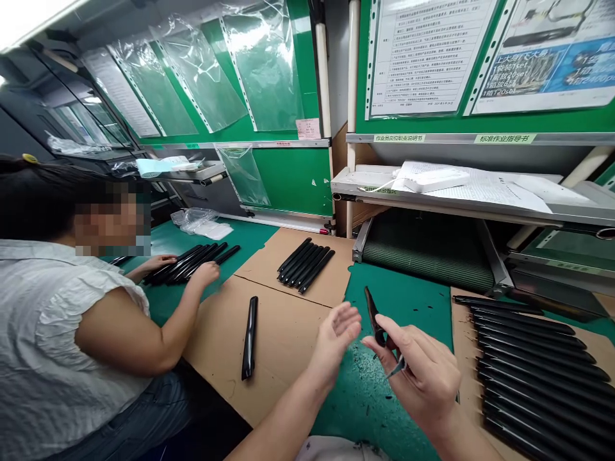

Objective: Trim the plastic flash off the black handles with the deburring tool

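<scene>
On the rail at upper right, a pale green label (504, 138) reads 标准作业指导书, and a second label (398, 137) to its left begins 作业, its remaining characters hard to make out. The printed sheets above them are too small to read with confidence.

The person's right hand (423, 374), at lower right, has a closed grip on a slim black plastic strip (373, 314), pinching it between thumb and fingers. A small metal-tipped tool (396, 366) is held in the same grip, its tip close to the strip. The left hand (335, 339) is open just beside the right, fingers spread and touching nothing, with the forearm rising from the bottom edge. Black shavings (366, 388) are scattered on the green table mat (408, 298) below the hands.

To the right, many black strips (533, 365) lie side by side on a cardboard sheet. Another group (305, 266) lies on cardboard near the center, and a single strip (250, 337) lies apart from it. At left, a co-worker in a white sleeveless top (48, 346) has one hand (161, 261) on a further bunch of strips (189, 262), with the other hand (204, 275) at its edge.
</scene>
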